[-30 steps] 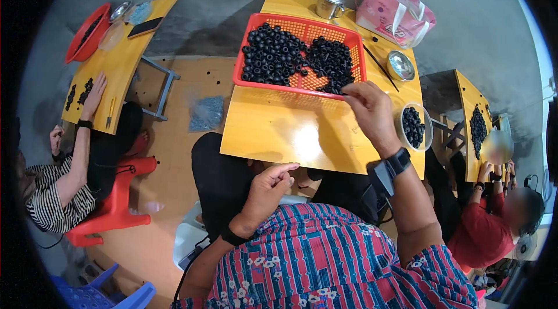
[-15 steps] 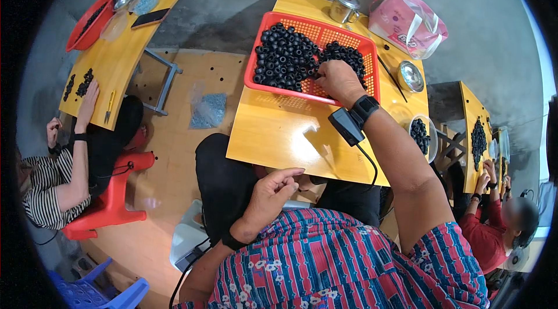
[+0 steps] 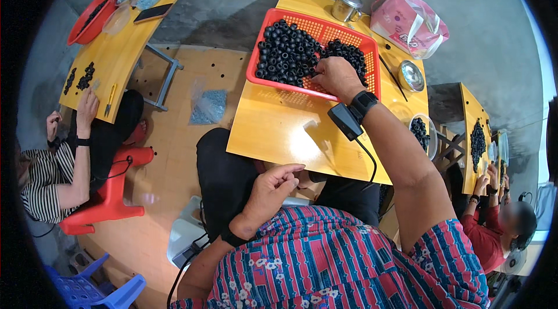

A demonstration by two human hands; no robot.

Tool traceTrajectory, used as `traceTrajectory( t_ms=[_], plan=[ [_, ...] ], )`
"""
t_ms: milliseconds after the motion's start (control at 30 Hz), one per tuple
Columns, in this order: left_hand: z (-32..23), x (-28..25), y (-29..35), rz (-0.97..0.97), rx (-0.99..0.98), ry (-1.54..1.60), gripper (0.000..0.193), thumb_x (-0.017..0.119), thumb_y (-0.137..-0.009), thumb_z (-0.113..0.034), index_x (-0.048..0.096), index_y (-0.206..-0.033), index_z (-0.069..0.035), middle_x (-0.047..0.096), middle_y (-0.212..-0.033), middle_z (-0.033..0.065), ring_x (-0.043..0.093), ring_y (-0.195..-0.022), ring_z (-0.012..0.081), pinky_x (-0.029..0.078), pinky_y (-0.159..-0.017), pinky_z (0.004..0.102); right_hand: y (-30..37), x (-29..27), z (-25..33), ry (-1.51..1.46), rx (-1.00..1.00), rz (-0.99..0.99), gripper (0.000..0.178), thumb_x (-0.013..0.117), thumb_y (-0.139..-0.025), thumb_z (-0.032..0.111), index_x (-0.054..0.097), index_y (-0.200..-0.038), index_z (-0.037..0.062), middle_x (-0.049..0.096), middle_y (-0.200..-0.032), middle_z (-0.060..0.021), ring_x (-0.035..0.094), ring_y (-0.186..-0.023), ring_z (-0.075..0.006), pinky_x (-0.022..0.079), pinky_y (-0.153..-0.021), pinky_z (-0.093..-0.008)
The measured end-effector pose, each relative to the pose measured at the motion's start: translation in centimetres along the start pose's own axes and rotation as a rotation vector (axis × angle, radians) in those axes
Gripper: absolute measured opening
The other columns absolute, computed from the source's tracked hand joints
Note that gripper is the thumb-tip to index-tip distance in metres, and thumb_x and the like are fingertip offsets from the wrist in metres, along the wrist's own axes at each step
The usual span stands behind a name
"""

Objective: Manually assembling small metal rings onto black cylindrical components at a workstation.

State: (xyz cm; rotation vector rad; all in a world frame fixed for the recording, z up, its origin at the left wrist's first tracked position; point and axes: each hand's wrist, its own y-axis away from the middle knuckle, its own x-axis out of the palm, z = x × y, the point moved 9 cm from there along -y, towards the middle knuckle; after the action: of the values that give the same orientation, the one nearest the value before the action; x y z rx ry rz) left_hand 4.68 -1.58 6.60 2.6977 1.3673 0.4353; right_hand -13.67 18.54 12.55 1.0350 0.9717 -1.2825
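A red plastic basket [image 3: 251, 71] stands on my yellow table, with short black ring-shaped pieces [image 3: 285, 47] heaped in its left part and a pile of smaller-looking black pieces [image 3: 349, 53] on the right. My right hand [image 3: 339, 78] reaches over the basket's near rim, fingers bent together at the pieces between the two heaps. Its fingertips are partly hidden, so what they grip cannot be made out. In front of the table's near edge, above my lap, my left hand [image 3: 269, 190] has its index finger stretched out and the thumb apart; nothing shows in it.
Behind the basket are a lidded metal cup [image 3: 347, 7] and a pink bag [image 3: 407, 21]. To its right lie a dark stick [image 3: 393, 78], a metal bowl [image 3: 411, 75] and a clear tub of black pieces [image 3: 419, 132]. Co-workers sit at yellow tables [image 3: 107, 45] on both sides.
My right hand stays in the basket with its fingers slightly shifted among the pieces. My left hand hardly moves. The left co-worker's hand has drawn back toward the table edge.
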Motion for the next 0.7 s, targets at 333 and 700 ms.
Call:
traceTrajectory(
  t_ms=[333, 700],
  plan=[
    [-0.4, -0.2, 0.6, -0.031, 0.028, -0.042, 0.028, 0.051, -0.088, -0.003, 0.058, -0.115, 0.000, 0.051, -0.078, -0.0032, 0.047, -0.069, 0.0039, 0.041, -0.063, 0.0181, 3.6, -4.4, 1.1, -0.312, -0.152, -0.254, 0.017, 0.068, -0.073, 0.016, 0.066, -0.083, 0.0018, 0.061, -0.070, -0.0166, 0.062, -0.066, -0.0272, 0.048, -0.062, -0.0367],
    [-1.8, 1.0, 0.9, -0.019, 0.145, 0.049, 0.027, 0.054, -0.090, -0.007, 0.055, -0.115, -0.001, 0.050, -0.083, -0.0040, 0.047, -0.074, 0.0035, 0.041, -0.067, 0.0180, 17.1, 3.3, 5.6, -1.606, 0.090, 0.358, 0.025, 0.064, -0.085, 0.021, 0.063, -0.098, -0.0013, 0.058, -0.073, -0.0021, 0.049, -0.056, -0.0076, 0.039, -0.052, -0.0210]
  ],
)
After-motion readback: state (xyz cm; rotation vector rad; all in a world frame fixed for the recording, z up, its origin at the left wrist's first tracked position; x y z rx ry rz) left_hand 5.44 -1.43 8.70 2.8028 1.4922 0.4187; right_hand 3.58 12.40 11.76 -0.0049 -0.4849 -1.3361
